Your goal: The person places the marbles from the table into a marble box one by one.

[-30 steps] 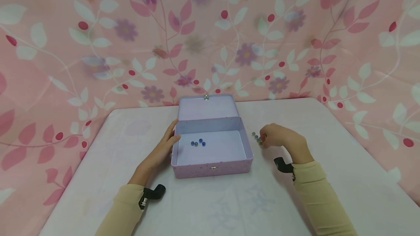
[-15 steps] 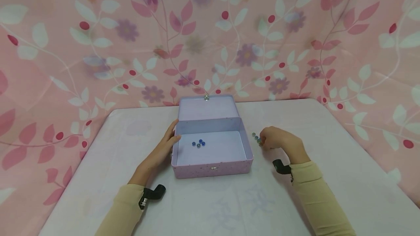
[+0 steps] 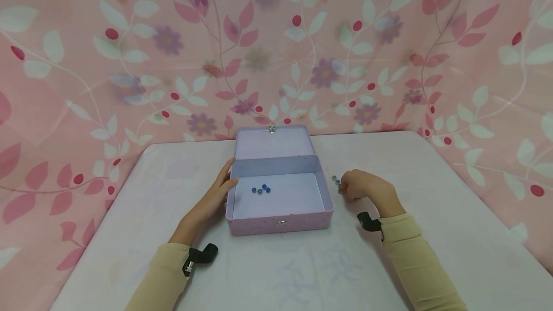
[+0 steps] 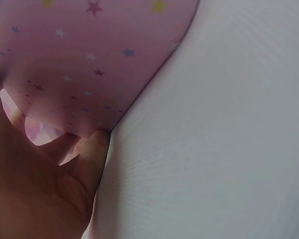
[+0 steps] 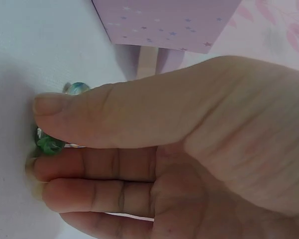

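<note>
A person's left hand (image 3: 213, 195) is resting, fingers extended, against a pink box (image 3: 281, 224) where 4 marbles (image 3: 268, 190) are lying. Near its opposite side, the right hand (image 3: 365, 187) is curving about a green marble (image 5: 51, 145); whether it is gripping cannot be told.

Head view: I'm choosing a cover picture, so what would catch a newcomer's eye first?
Probably the pink flowered backdrop filling the upper half, then the open purple box in the middle of the white table, with four small marbles inside. Next, the two hands: the left against the box's left side, the right beside marbles on the table, right of the box.
</note>
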`<state>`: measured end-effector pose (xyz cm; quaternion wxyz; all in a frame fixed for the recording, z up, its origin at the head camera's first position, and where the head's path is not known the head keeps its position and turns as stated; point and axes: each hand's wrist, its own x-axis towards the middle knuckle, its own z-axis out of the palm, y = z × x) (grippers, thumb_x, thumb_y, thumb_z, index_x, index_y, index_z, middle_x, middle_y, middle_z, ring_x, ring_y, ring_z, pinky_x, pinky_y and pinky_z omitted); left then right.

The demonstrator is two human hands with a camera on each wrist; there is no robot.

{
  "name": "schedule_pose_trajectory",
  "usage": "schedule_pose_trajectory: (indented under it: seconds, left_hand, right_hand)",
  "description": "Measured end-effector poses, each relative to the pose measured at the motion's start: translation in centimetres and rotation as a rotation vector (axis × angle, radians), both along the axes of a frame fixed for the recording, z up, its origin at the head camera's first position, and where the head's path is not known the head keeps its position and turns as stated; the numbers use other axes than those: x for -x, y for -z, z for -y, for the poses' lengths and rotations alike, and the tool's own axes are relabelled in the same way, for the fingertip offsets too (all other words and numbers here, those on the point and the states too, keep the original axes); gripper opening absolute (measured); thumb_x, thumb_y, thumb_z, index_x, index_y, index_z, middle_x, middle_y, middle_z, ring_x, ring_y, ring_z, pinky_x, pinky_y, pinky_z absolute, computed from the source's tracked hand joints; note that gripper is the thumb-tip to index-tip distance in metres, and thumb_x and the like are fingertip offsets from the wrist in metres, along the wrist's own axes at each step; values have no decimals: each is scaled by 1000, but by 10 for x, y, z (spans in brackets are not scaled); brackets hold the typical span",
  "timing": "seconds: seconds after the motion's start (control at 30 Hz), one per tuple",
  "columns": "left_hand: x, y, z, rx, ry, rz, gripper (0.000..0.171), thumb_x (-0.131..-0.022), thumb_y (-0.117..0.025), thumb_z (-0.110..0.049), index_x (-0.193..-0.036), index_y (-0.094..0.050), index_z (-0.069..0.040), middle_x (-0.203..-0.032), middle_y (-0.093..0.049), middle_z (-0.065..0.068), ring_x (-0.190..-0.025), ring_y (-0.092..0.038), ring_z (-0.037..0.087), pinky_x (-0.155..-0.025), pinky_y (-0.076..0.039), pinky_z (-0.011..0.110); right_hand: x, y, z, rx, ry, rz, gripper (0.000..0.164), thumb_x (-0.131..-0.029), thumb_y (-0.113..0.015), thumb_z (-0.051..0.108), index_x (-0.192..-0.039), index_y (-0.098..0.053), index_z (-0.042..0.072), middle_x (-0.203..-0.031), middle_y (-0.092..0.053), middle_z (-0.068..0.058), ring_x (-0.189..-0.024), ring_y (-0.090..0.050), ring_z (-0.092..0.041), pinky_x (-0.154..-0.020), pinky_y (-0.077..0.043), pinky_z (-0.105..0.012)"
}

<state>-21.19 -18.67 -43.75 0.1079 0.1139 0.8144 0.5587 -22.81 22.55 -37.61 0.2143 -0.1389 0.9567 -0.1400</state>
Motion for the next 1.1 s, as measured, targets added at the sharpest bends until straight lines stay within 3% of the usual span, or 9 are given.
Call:
schedule_pose_trajectory:
  seconds: [0.4, 0.6, 0.83, 1.1]
  left_hand:
    - [0, 0, -1, 1, -11, 8, 61, -105, -37, -46, -154, -2, -53, -169, 2, 2, -156, -2, 36, -113, -16, 75]
    - [1, 2, 0, 8, -15, 10, 61, -106, -37, -46, -154, -1, -54, -169, 1, 2, -156, -2, 36, -113, -16, 75]
    - [0, 1, -1, 3, -10, 5, 61, -106, -37, -44, -155, -1, -51, -169, 0, 4, -156, -3, 37, -112, -17, 76]
    - [1, 1, -1, -6, -11, 7, 61, -106, -37, -45, -154, -1, -53, -169, -1, 5, -156, -4, 37, -111, -17, 77]
  right_hand:
    - [1, 2, 0, 0, -6, 3, 16, -77, -56, -5, -77, -66, 7, -69, -53, -1, -62, -48, -14, -55, -37, -25]
    - [0, -2, 0, -12, -19, -47, 15, -80, -57, -3, -81, -68, 7, -75, -57, -3, -70, -50, -17, -59, -38, -28]
    - [1, -6, 0, 28, -90, -141, 9, -83, -62, 1, -81, -67, 7, -78, -60, -4, -70, -51, -17, -61, -40, -27]
    - [2, -6, 1, 47, -94, -161, 4, -82, -64, 3, -83, -67, 6, -79, -61, -4, -71, -52, -17, -61, -42, -28]
